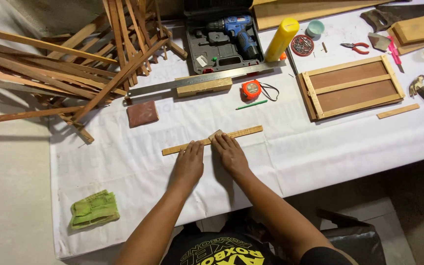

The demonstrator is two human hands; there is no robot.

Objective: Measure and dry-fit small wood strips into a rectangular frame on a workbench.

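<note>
Pale wooden strip (212,140) lies flat, slim, under both hands.

Person seen from above: left hand (189,164) and right hand (230,154) bare, no rings; forearms uncovered; black shirt (222,251) with yellow-green print.

I see a white-covered table (123,176) bearing a thin wooden strip (244,132), green cloth (94,209), brown sanding block (142,114), metal ruler (172,84), orange tape measure (251,90), wooden frame (350,87) and drill case (223,37).
</note>
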